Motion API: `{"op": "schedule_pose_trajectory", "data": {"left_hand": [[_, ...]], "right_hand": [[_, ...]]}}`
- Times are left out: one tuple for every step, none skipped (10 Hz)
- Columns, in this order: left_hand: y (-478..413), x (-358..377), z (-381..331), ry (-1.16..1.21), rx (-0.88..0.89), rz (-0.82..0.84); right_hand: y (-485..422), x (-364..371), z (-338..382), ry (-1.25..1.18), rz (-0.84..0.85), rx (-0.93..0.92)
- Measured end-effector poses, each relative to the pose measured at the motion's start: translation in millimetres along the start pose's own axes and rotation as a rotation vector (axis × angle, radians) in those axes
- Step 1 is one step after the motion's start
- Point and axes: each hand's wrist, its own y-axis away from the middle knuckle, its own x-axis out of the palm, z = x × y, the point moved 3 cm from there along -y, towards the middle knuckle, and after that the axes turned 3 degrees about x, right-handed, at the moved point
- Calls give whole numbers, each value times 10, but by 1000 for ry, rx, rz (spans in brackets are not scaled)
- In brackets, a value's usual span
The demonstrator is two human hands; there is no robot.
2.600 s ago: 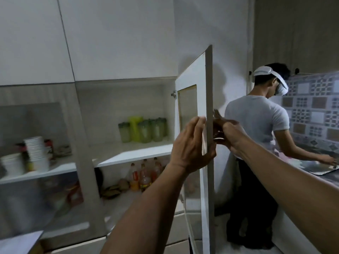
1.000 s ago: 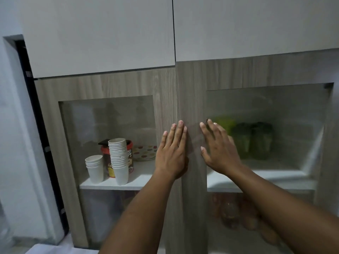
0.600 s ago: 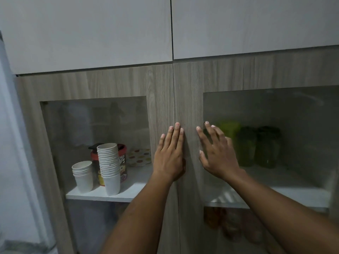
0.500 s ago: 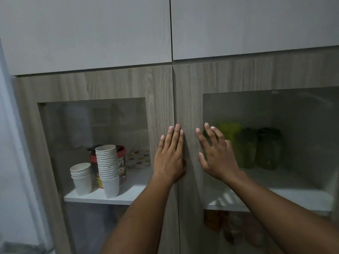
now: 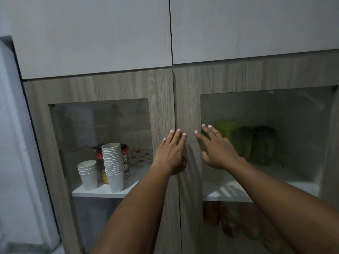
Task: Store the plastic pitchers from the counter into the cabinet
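Observation:
Several green plastic pitchers [image 5: 255, 143] stand upright in a row on the white shelf [image 5: 275, 182] behind the glass of the right cabinet door [image 5: 187, 99]. That door is closed flush with the left door [image 5: 161, 99]. My left hand [image 5: 172, 153] lies flat on the wooden frame where both doors meet, fingers together and pointing up. My right hand [image 5: 216, 149] is spread in front of the right door's frame and glass edge, a little off the surface. Neither hand holds anything.
Behind the left glass stand two stacks of white paper cups [image 5: 111, 165], a red-lidded jar [image 5: 126, 162] and a dotted plate [image 5: 143, 155]. Bottles [image 5: 229, 217] show dimly on the lower right shelf. White upper cabinet doors [image 5: 91, 33] hang above.
The right door, open 2.6 s ago, is now closed with both hands on it. In the last half second my right hand has lifted slightly off the door; my head view shifted right.

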Motion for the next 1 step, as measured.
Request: {"op": "schedule_pose_trajectory", "data": {"left_hand": [[137, -207, -91, 64, 32, 40]], "right_hand": [[82, -215, -17, -160, 191, 100]]}}
